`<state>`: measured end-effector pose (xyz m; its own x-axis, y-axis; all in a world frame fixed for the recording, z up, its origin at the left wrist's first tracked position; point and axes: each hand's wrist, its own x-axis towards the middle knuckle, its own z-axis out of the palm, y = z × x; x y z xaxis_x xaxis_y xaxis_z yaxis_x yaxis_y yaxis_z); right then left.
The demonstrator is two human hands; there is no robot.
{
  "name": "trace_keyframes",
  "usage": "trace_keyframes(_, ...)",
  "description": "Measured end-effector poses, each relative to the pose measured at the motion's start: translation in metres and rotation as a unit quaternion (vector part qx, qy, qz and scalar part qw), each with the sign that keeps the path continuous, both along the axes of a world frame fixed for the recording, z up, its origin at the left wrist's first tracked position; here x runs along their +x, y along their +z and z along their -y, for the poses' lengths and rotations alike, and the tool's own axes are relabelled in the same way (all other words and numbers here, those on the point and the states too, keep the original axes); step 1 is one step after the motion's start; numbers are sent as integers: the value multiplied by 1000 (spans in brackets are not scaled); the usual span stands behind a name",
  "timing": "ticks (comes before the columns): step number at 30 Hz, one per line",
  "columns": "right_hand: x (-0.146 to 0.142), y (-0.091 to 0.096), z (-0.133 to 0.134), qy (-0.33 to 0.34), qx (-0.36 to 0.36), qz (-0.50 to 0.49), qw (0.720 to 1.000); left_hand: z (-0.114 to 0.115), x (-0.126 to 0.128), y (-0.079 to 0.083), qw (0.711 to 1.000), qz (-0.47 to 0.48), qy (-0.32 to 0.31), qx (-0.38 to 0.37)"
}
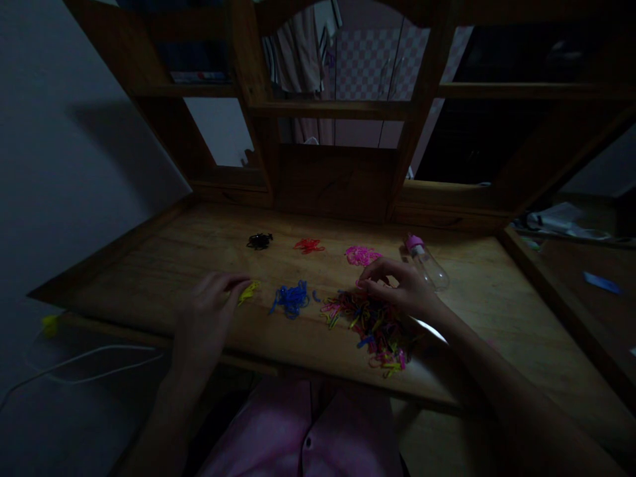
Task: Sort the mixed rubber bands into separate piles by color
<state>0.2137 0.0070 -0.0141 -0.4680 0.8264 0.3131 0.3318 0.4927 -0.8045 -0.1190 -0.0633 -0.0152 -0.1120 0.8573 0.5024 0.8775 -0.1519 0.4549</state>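
Note:
My left hand (pixel 206 318) is closed in a pinch at the edge of a small pile of yellow rubber bands (pixel 248 292); what its fingertips hold is hidden. My right hand (pixel 397 286) pinches a pink rubber band (pixel 358 283) over a heap of mixed-colour rubber bands (pixel 380 328). Sorted by colour, other piles lie around: blue bands (pixel 292 299) between the hands, black bands (pixel 260 241) and red bands (pixel 309 246) farther back. A pile of pink bands (pixel 362 255) sits just beyond my right fingertips.
A clear bulb-shaped bottle with a pink cap (pixel 430 265) lies right of the pink pile, close to my right forearm. The wooden desk (pixel 163 265) backs onto a shelf frame (pixel 332 109). A white cable (pixel 114 348) hangs at the left.

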Motion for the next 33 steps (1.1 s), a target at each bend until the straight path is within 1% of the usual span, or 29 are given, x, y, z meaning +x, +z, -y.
trace_keyframes(2, -1, 1, 1, 3, 1, 2, 1000, 4, 28, 5, 998, 38, -40, 7)
trace_keyframes(4, 0, 1, 0, -7, 16, 9, 1000, 8, 59, 5, 992, 75, -105, -16)
trace_keyframes(5, 0, -1, -1, -25, 31, 17, 999, 11, 73, 3, 986, 88, -139, -27)
trace_keyframes(7, 3, -5, -5, -83, 66, 42, 994, 17, 98, -3, 973, 105, -197, -52)
trace_keyframes(10, 6, -15, -12, -171, 90, 66, 979, 26, 120, -14, 958, 128, -246, -76)
trace_keyframes(13, 6, -22, -17, -221, 81, 66, 970, 31, 125, -22, 955, 151, -240, -91)
trace_keyframes(16, 5, -25, -20, -241, 79, 72, 965, 32, 119, -26, 960, 166, -190, -119)
trace_keyframes(19, 6, -25, -20, -237, 70, 70, 967, 33, 114, -32, 962, 182, -154, -133)
trace_keyframes(24, 12, -26, -19, -220, 62, 32, 973, 27, 115, -40, 962, 181, -151, -139)
trace_keyframes(29, 16, -27, -20, -220, 57, 11, 974, 15, 121, -40, 957, 217, -138, -130)
trace_keyframes(33, 16, -25, -21, -224, 61, 16, 973, 10, 117, -39, 952, 248, -135, -120)
